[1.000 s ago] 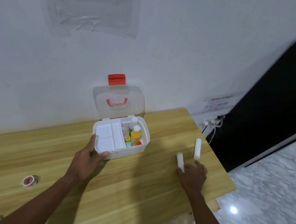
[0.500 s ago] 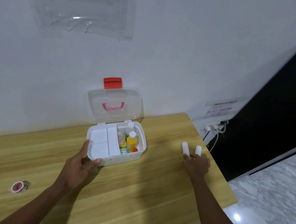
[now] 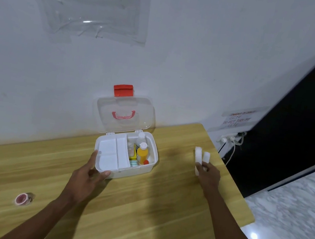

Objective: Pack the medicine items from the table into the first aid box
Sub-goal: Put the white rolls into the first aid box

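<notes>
Together, two white rolls (image 3: 198, 156) are gripped in the fingers (image 3: 205, 165) of the right hand (image 3: 208, 177), which are curled shut around their lower ends; the rolls stand side by side, upright and touching or nearly so, their tops rising above the knuckles. The right hand is held over the far right part of the table (image 3: 158, 217), well apart from the box.

On the left hand (image 3: 86, 180), the fingers (image 3: 103, 173) are spread partly open, and the near left corner of the first aid box (image 3: 152, 164) is cupped between the thumb, laid against the left wall, and the fingers, pressed against the near wall. Nothing is lifted; the box rests flat on the table.

The box stands open near the wall at the far side of the table, its clear lid (image 3: 124, 114) tilted back, a red latch (image 3: 123, 90) at the top edge and a pink handle showing through. A white divided tray (image 3: 113, 152) fills the left half. In the right half, a yellow bottle (image 3: 142, 154) with a white cap is seen upright, with a clear bottle (image 3: 140, 139) behind it, and small packets beside them that are too small to make out.

At the near left of the table, well apart from both hands, a pink tape roll (image 3: 23, 199) is seen lying alone.
</notes>
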